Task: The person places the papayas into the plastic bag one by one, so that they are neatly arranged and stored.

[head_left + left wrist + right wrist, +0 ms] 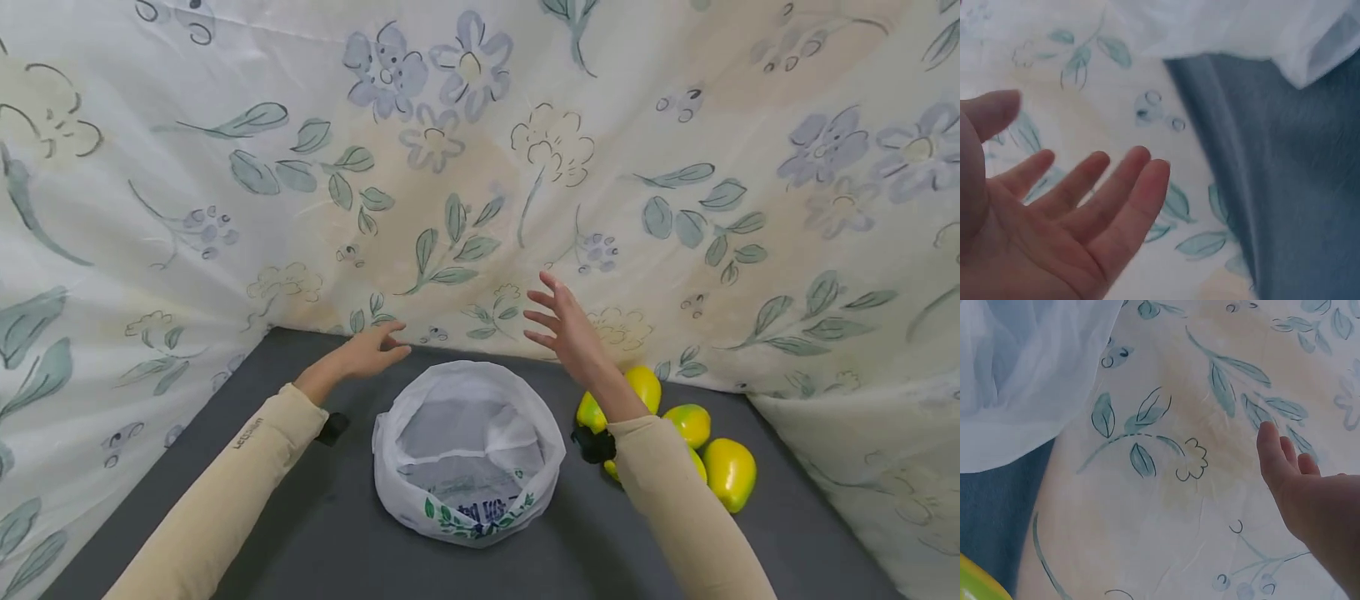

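A white plastic bag (pixel 468 454) stands on the dark table with its mouth spread wide and its rim rolled out; green leaves and dark lettering are printed on it. My left hand (pixel 367 350) hovers just beyond the bag's left side, fingers loosely extended and nothing in them. On the other side my right hand (pixel 573 329) is raised higher, fingers spread and also holding nothing. In the left wrist view the left palm (pixel 1041 250) faces up toward the camera. Beside my right forearm lie several yellow-green mangoes (pixel 730 475), some partly hidden by the sleeve.
The dark grey table (pixel 330 533) ends at a white floral cloth (pixel 450 242) that hangs behind it and along both sides. A small black device is strapped at each wrist, the right one (pixel 595 444) close to the mangoes.
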Available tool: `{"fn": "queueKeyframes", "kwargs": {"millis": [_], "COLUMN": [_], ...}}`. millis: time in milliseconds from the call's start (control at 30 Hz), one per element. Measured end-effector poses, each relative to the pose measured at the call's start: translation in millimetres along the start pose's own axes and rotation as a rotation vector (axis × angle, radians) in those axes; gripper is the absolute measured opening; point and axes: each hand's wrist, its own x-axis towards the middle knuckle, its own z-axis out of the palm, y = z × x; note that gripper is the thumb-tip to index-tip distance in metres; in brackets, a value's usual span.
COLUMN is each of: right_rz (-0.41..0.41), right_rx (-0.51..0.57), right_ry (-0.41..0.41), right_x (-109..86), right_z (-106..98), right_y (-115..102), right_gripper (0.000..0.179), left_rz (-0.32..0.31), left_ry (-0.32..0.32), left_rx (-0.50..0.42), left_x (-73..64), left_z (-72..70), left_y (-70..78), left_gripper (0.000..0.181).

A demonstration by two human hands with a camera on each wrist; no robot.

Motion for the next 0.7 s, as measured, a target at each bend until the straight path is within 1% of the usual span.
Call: {"fn": "queueKeyframes", "kwargs": {"millis": [67, 167, 267, 333, 400, 467, 533, 600, 700], "right_rz": [0.014, 0.032, 0.056, 0.075, 0.097, 0.116, 0.127, 0.137, 0.156], "right_rx": [0.052, 0.119, 0.184, 0.243, 0.312, 0.378, 0.420, 0.443, 0.451], "right_ry": [-0.011, -0.009, 0.001, 0.000, 0.002, 0.007, 0.019, 0.030, 0.051], "right_x": [-7.4, -17.0, -25.3, -31.0, -36.7, -42.3, -47.7, -52.7, -59.7], "right_z": [1.4, 2.3, -0.5, -4.0, -7.5, -10.9, -13.8, -17.2, -22.5], "right_y": [5.7, 13.3, 19.1, 21.7, 23.4, 24.6, 25.1, 26.3, 28.5], "right_gripper": [0.056, 0.055, 0.055, 0.056, 0.058, 0.059, 0.060, 0.060, 0.056], "left_rz": [-0.016, -0.021, -0.003, 0.006, 0.004, -0.012, -0.048, -0.083, -0.128], "left_ry": [-0.014, -0.005, 0.004, 0.004, 0.000, 0.004, 0.015, 0.033, 0.058], "left_rx": [0.006, -0.002, -0.019, -0.035, -0.031, -0.012, 0.010, 0.028, 0.016], "left_x": [-4.8, -8.7, -7.1, -4.0, -1.0, 1.1, 2.9, 3.5, 3.5], "left_z": [6.2, 17.6, 31.3, 39.7, 46.0, 50.2, 53.7, 57.1, 62.3], "left_y": [-4.3, -7.4, -7.0, -6.2, -5.4, -5.2, -5.7, -6.9, -9.3], "left_gripper": [0.057, 0.054, 0.051, 0.051, 0.051, 0.052, 0.052, 0.051, 0.050]}}
